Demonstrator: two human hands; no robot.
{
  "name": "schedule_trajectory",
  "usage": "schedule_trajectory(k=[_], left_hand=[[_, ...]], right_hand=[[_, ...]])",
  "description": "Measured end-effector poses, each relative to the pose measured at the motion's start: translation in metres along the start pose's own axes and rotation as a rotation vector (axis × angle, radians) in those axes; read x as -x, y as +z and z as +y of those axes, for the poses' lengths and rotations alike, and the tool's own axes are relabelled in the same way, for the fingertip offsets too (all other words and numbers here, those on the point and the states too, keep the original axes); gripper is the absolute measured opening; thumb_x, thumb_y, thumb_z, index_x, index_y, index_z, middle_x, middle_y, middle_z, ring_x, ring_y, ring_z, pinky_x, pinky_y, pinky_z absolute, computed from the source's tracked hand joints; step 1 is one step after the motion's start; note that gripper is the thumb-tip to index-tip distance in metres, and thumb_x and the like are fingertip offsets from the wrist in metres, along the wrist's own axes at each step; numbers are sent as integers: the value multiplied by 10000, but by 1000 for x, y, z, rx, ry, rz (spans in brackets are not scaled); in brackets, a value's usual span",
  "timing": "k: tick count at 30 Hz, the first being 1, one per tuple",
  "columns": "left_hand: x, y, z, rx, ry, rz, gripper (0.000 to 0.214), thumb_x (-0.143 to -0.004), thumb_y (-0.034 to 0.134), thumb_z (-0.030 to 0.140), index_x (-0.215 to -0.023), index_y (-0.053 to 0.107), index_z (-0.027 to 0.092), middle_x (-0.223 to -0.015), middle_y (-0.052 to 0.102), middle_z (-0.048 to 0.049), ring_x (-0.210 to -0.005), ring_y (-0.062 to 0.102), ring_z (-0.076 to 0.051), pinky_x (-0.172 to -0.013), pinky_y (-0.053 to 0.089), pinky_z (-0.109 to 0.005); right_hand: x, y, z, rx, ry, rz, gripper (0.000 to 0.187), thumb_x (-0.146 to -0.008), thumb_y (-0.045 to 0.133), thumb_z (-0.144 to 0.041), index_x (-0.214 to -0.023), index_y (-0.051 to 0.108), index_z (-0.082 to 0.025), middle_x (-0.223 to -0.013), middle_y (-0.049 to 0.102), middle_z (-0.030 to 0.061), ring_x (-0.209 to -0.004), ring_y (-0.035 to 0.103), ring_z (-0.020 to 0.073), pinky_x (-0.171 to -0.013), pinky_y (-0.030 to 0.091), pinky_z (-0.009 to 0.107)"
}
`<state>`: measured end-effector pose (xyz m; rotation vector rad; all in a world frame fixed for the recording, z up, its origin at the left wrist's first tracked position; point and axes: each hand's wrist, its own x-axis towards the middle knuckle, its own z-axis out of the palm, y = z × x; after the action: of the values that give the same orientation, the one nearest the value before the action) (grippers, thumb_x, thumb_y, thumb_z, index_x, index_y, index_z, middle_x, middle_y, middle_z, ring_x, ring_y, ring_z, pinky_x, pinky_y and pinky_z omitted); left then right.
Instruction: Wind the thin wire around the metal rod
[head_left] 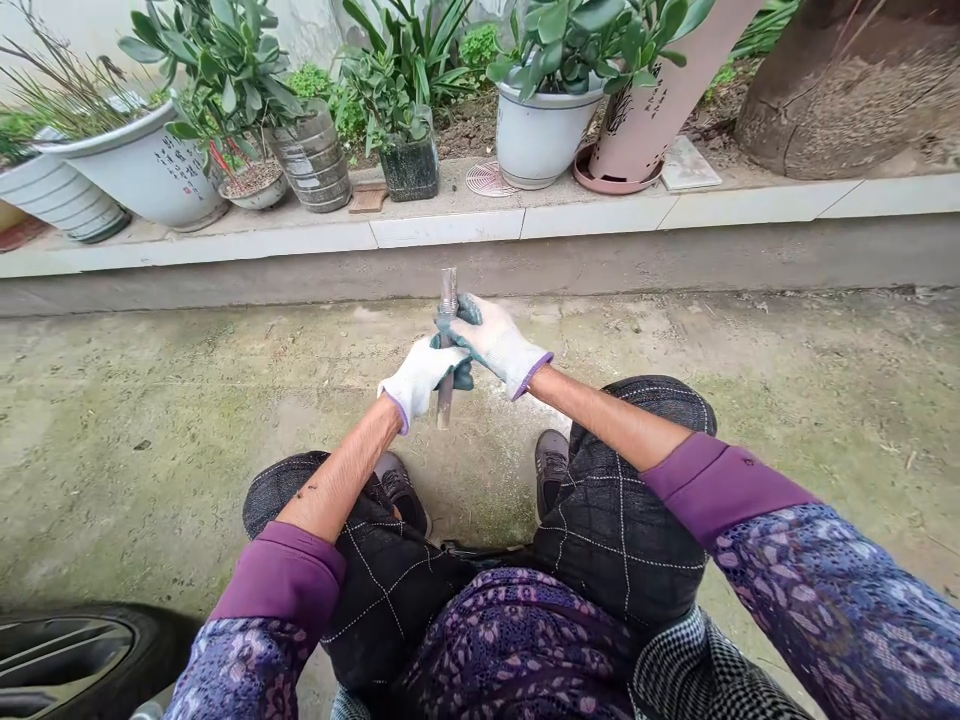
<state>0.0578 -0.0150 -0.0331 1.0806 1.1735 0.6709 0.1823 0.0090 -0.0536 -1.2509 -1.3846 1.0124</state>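
While hands (495,338) grip a tube (448,288), pots (546,138) crowd the ledge (450,229) beyond.

LEDGE (450,229): front edge tiled | left end: ribbed pot (64,195), lettered tub (161,175) | left of middle, along front edge: dish (257,192), bottle planter (311,160), wood block (367,197), dark pot (411,167) | middle: coil (484,178) beside white pot (544,140) | right of middle: pink pot (645,110) on saucer (619,182), loose tile (688,165) alongside | FLOOR (172,410): wheel (67,660), near left corner
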Motion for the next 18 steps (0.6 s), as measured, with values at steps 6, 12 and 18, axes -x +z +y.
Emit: schedule_trajectory(k=[6, 12, 18], left_hand=[[26, -16, 18, -99, 26, -28, 183, -751, 711, 248, -878, 605, 170, -532, 426, 98, -361, 298, -32, -306, 287, -169], [36, -25, 23, -59, 10, -126, 289, -764, 729, 360, -957, 619, 175, -510, 397, 108, -351, 252, -38, -310, 262, -181], [38, -36, 25, -11, 18, -189, 305, -814, 653, 409, -1023, 633, 187, -515, 349, 110, -348, 235, -49, -332, 218, -205]], right_hand=[[12, -25, 1, 153, -7, -170, 226, -810, 527, -209, -948, 690, -135, -890, 717, 60, -718, 595, 165, -683, 496, 302], [16, -35, -15, 436, -103, -150, 163, -816, 566, -197, -793, 722, -156, -754, 678, 34, -695, 567, 168, -697, 453, 308], [18, -41, -33, 177, -2, -232, 50, -761, 656, -179, -743, 698, -160, -752, 675, 35, -702, 592, 165, -665, 502, 299]])
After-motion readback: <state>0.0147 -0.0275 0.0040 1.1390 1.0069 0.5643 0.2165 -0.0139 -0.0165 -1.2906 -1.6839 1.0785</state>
